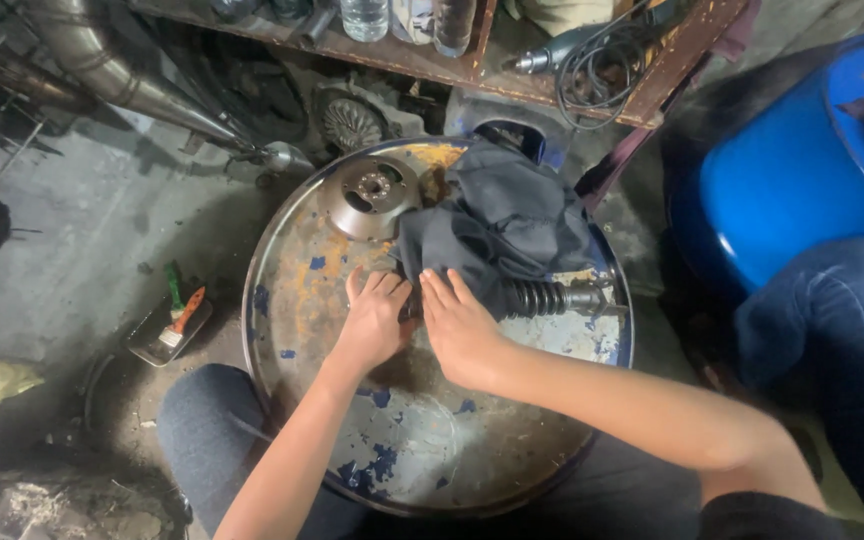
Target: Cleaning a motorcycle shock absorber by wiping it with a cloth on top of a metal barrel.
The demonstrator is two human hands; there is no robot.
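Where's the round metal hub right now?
In the head view, the metal hub lies on the upper left of the drum top, just left of the dark cloth and above the left hand.

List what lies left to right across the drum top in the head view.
Round metal hub disc → left hand → right hand → ribbed rubber boot → metal shaft end
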